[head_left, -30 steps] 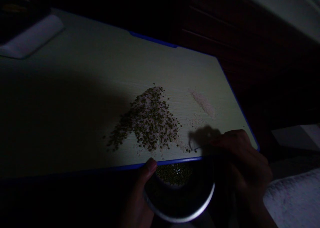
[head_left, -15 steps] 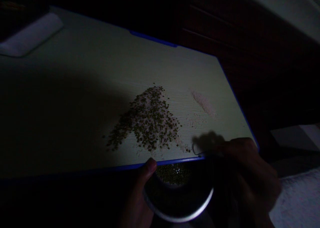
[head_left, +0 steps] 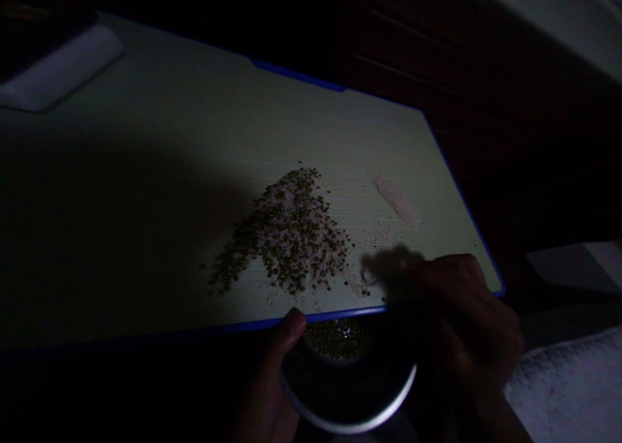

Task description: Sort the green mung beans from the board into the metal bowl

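Observation:
On a pale board [head_left: 335, 132] with a blue edge lies a pile of mixed green beans and white rice [head_left: 296, 236]. My left hand [head_left: 279, 365] grips a round bowl [head_left: 362, 425] with a shiny rim just under the board's near edge, its thumb against that edge. Green mung beans [head_left: 335, 340] show inside the bowl. Between the closed fingers of my right hand [head_left: 461, 307] is a thin tool with a rounded tip [head_left: 376, 282], just right of the pile; darkness hides its exact kind. A few beans and grains lie close to its tip.
A narrow strip of white rice [head_left: 396, 200] lies on the board's right part, with scattered grains below. A white-sided object [head_left: 68, 64] stands at the board's far left. A pale box-like thing [head_left: 573, 268] and light fabric [head_left: 568, 385] are at right. The scene is very dark.
My right hand moved the tool right and toward the board's near edge, then back left and up beside the pile. My left hand and the bowl stayed nearly still.

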Action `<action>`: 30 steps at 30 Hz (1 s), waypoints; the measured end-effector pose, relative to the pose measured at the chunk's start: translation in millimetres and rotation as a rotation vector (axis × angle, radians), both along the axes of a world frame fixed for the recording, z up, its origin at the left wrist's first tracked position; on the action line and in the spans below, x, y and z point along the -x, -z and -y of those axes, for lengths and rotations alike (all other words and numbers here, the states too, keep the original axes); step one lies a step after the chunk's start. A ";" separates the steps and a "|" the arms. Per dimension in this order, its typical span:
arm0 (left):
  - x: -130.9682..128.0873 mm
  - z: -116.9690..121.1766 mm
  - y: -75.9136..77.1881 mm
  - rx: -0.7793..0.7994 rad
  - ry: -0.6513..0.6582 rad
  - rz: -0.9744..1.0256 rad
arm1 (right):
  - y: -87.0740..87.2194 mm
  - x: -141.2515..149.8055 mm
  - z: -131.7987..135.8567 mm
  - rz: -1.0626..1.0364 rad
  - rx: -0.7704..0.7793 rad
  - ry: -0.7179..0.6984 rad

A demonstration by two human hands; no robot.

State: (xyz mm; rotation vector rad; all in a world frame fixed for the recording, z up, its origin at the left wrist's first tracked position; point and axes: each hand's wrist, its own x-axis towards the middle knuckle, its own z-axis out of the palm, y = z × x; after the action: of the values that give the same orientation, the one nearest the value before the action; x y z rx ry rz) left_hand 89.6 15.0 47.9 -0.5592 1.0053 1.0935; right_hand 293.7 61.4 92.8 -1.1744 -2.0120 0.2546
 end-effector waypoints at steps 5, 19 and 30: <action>-1.9 -2.5 0.2 0.019 -0.004 -0.004 | 0.3 0.3 1.9 -0.023 0.000 0.027; -1.4 1.3 1.2 0.011 0.013 -0.042 | -2.0 -0.5 -1.9 -0.044 -0.013 -0.069; -0.2 -1.5 -0.3 0.001 0.014 0.010 | -1.7 -3.7 4.9 -0.067 0.042 -0.098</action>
State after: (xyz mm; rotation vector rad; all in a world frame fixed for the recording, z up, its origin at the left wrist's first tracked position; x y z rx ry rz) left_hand 89.8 16.5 48.2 -0.5577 0.9996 1.0772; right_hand 297.4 56.5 94.5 -1.0805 -2.0167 0.3820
